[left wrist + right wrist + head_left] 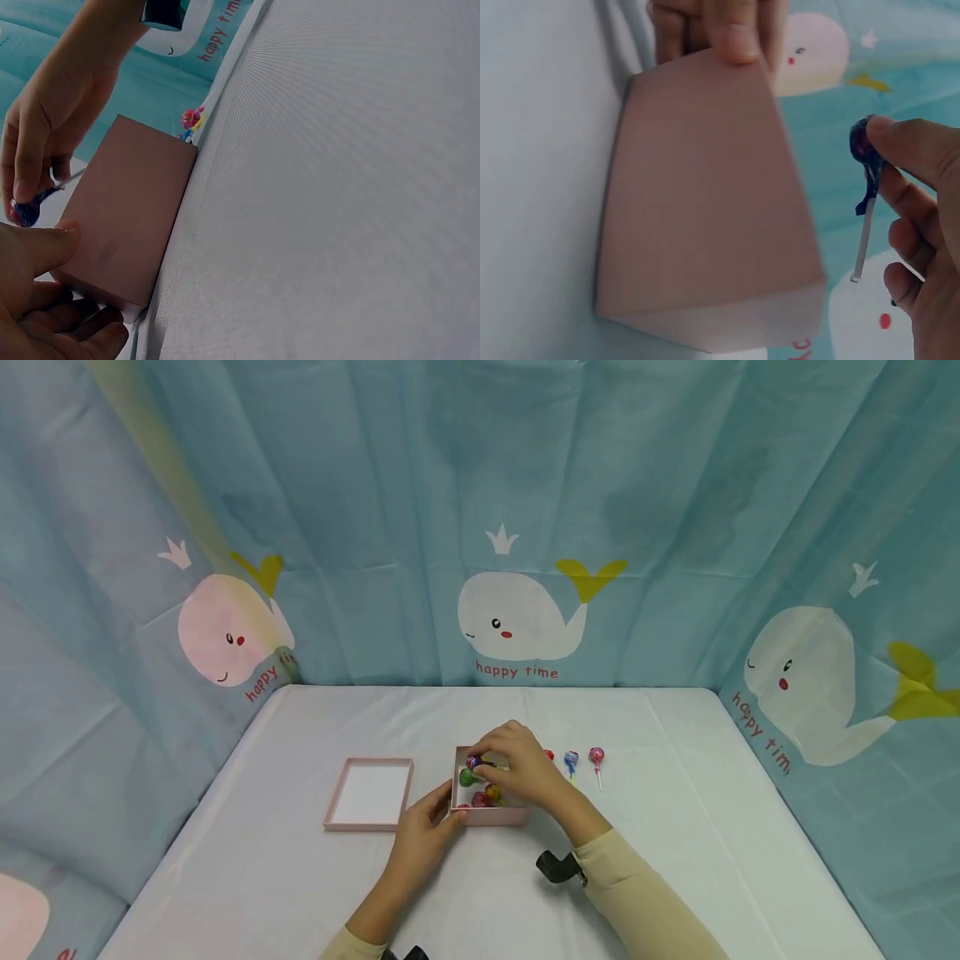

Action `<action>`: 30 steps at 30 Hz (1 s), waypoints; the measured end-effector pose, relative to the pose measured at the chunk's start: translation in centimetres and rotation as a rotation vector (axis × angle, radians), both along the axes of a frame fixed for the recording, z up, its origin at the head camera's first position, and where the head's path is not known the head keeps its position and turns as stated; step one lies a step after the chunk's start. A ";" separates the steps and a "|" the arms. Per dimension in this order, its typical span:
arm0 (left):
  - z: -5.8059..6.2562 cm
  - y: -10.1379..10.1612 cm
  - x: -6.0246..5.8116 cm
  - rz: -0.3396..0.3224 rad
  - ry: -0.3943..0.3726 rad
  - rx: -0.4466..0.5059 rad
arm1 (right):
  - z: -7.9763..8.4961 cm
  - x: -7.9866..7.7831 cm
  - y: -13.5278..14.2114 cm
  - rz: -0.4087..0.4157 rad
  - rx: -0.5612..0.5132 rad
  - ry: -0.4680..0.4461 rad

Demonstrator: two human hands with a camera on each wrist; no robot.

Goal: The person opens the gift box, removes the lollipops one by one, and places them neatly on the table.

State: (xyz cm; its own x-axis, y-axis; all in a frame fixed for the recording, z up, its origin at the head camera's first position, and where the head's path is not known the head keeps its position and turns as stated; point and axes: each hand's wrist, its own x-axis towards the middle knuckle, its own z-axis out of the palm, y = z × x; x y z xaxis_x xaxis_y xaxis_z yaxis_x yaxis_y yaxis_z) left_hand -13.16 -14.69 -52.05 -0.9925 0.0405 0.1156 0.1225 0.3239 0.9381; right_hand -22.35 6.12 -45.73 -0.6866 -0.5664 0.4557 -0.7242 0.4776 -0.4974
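A pink open-topped box (491, 817) stands on the white table, with several wrapped lollipops inside, among them a green one (467, 777) and a pink one (480, 799). At its front left corner my left hand (423, 835) holds the box, thumb (56, 244) on the front wall near the top edge and fingers around the side. Above the box, my right hand (521, 766) pinches a dark blue and purple lollipop (861, 142) by its wrapped head. Its white stick (863, 244) points downward in the right wrist view. The right hand hides part of the box's interior.
Left of the box lies a shallow pink lid (367, 827) with a white inside. On the right lie a red lollipop (550, 754), partly hidden by the hand, a blue one (572, 759) and a pink one (596, 755). A whale-print curtain (360, 610) surrounds the table.
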 end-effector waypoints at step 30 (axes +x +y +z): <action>0.1 0.3 0.1 0.025 -0.011 0.006 | 1.2 1.8 10.9 -0.324 -0.230 -0.065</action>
State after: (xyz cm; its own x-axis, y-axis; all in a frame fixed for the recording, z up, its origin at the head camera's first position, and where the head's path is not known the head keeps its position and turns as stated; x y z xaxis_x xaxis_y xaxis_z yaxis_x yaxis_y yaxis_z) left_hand -13.05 -14.41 -51.98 -0.9944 0.0153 0.1046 0.1039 0.3215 0.9412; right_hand -20.51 16.98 -44.51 -0.8446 -0.2046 0.4947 -0.5178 0.5470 -0.6578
